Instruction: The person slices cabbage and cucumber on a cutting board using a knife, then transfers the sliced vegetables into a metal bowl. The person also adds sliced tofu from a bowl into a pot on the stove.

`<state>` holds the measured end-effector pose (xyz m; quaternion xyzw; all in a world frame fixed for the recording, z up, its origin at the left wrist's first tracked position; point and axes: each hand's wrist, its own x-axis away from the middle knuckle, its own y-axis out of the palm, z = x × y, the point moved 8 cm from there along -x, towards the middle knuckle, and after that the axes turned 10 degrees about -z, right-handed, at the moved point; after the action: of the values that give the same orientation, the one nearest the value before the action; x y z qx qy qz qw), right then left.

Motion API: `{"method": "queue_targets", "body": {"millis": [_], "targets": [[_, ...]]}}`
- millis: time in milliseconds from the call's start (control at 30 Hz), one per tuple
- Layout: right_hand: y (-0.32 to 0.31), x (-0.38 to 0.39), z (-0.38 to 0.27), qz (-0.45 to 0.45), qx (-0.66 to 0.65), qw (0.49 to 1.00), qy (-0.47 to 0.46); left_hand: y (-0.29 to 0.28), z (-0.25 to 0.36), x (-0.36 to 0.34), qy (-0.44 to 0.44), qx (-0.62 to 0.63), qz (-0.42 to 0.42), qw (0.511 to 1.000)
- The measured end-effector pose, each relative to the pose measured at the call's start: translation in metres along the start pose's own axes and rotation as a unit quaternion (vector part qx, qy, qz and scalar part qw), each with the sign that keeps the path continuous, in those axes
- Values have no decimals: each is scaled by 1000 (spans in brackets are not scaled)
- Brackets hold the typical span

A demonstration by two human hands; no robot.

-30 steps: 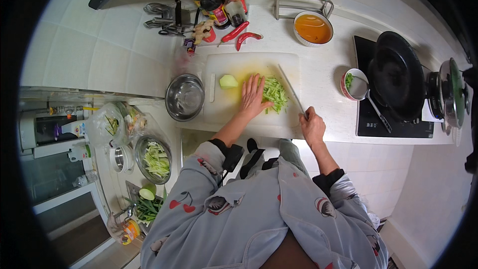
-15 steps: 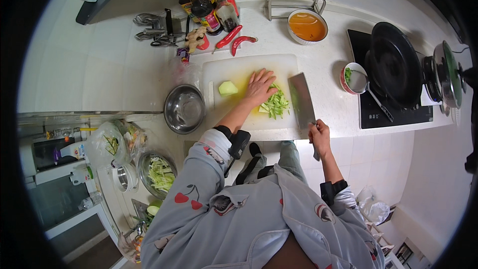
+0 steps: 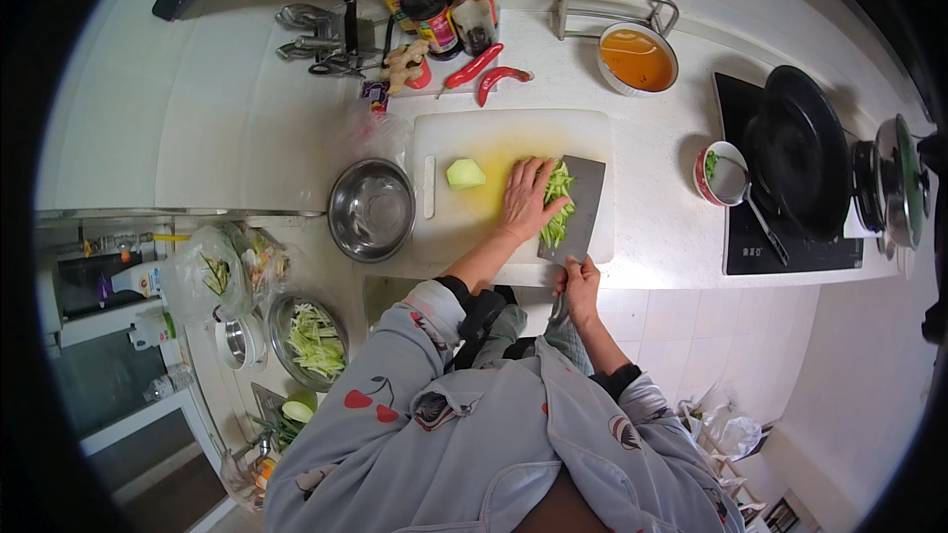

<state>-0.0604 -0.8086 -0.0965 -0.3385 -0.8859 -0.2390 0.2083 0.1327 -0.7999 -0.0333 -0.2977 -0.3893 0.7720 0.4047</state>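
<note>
On the white cutting board (image 3: 444, 237) my left hand (image 3: 523, 199) rests with its fingers outstretched over a pile of pale green shreds (image 3: 556, 227). My right hand (image 3: 578, 286) grips the handle of a wide cleaver (image 3: 579, 207); its blade lies flat against the right side of the shreds, partly covering them. A peeled green chunk (image 3: 464, 174) sits on the board left of my left hand. A steel bowl (image 3: 370, 212) stands just left of the board.
A frying pan (image 3: 798, 148) is on the cooktop (image 3: 741, 252), beside a small bowl (image 3: 711, 173) with a ladle. Orange liquid fills a bowl (image 3: 637, 57) at the back. Bottles (image 3: 427, 15) and red chillies (image 3: 474, 64) stand or lie behind the board. More shreds fill a bowl (image 3: 308, 338) lower left.
The cleaver has swung flat and moved leftward with my right hand, up against the shreds. My left hand stays spread at the pile, which is now narrower.
</note>
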Motion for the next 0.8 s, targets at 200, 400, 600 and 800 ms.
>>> {"method": "queue_targets", "body": {"millis": [200,400,600,800], "targets": [[36,-12,-4,-26,-28,999,1,-1,-4,-4,-78,75,61,992],[39,-27,-21,-76,-92,992,39,-4,3,-10,-104,123,90,983],[27,-27,-52,-106,-62,992,16,-27,26,-22,-95,135,175,971],[79,1,-88,-223,26,974,1,-113,30,27,-135,107,305,937]]}}
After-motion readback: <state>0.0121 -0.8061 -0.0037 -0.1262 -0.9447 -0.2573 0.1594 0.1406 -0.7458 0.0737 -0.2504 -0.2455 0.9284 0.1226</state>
